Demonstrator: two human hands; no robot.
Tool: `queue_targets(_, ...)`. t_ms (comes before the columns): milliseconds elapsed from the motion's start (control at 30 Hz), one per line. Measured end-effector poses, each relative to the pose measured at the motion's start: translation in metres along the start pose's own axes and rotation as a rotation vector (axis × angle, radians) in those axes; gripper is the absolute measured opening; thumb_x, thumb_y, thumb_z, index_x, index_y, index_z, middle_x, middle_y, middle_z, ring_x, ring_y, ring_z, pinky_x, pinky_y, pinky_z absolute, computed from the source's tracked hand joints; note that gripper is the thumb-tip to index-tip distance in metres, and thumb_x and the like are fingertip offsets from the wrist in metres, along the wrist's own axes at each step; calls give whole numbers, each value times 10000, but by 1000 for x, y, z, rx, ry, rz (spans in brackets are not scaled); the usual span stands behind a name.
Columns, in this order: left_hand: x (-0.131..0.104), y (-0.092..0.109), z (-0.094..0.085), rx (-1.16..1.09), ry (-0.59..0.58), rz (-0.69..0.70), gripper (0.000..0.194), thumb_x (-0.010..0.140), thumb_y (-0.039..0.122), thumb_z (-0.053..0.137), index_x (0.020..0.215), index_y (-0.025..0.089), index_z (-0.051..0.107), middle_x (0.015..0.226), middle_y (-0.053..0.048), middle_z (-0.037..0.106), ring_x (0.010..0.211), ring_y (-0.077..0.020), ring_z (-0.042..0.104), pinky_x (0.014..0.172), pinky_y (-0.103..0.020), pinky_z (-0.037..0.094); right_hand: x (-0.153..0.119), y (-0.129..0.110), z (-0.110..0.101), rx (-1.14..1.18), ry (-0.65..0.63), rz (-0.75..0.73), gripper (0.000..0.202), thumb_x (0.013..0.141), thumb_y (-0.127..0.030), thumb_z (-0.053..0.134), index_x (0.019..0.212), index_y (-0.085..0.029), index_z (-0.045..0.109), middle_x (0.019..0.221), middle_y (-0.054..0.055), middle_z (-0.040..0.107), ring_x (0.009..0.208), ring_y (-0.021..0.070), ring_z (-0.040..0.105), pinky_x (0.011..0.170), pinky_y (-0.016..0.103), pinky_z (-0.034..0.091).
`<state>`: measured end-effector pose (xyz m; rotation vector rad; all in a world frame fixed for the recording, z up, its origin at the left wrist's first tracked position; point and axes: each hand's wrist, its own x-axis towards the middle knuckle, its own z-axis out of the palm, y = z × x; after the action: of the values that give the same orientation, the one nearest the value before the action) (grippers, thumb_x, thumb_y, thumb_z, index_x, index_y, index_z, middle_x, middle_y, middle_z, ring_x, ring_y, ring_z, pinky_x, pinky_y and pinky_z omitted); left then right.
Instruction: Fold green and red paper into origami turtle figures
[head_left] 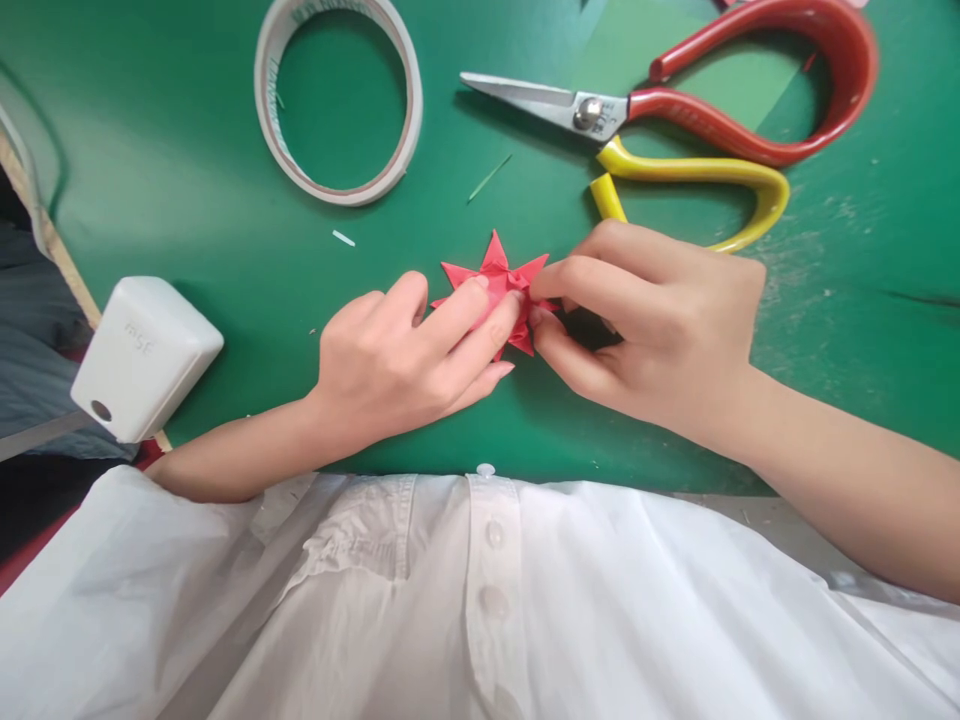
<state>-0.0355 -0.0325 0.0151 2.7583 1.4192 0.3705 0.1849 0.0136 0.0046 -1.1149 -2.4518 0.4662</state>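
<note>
A red folded-paper star with several points lies on the green table in the middle of the view. My left hand rests over its left and lower part, index and middle fingers stretched across the centre, thumb near the lower edge. From the right, my right hand pinches a right-hand point of the star between thumb and index finger. The fingers of both hands hide parts of the paper.
Above lie a roll of white tape and scissors with red and yellow handles, partly over green paper. A white block-shaped device stands at the left table edge. Small paper scraps dot the green table.
</note>
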Motion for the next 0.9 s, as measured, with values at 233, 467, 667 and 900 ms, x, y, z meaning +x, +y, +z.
queue_targets(233,2,-3,-10,-23,-133,42,452,970,376,568,1402,244,591,1190,-119,733,773,-212,682,537,-315,368,2,-1,4,22,69,-17,144,924,-227,522,878,-184,651,776,-14,622,637,86,533,520,255,266)
queue_targets(467,9,-14,-19,26,-120,166,301,949,359,578,1224,299,685,1136,-65,763,579,-109,564,497,-293,315,2,-3,3,65,55,26,125,928,-244,537,883,-195,643,793,-20,656,634,91,575,526,260,294)
queue_targets(667,12,-16,-21,-41,-86,162,257,938,280,571,1164,308,691,1081,-42,760,625,-129,577,514,-296,324,3,-3,3,65,28,38,172,940,-268,512,883,-205,662,717,-21,631,627,98,588,536,255,322)
queue_targets(900,14,-16,-16,-32,-48,137,217,949,296,553,1114,251,687,1020,-60,745,625,-127,577,515,-280,340,0,2,4,50,72,-27,141,966,-235,512,919,-211,643,720,-42,624,618,76,567,549,248,332)
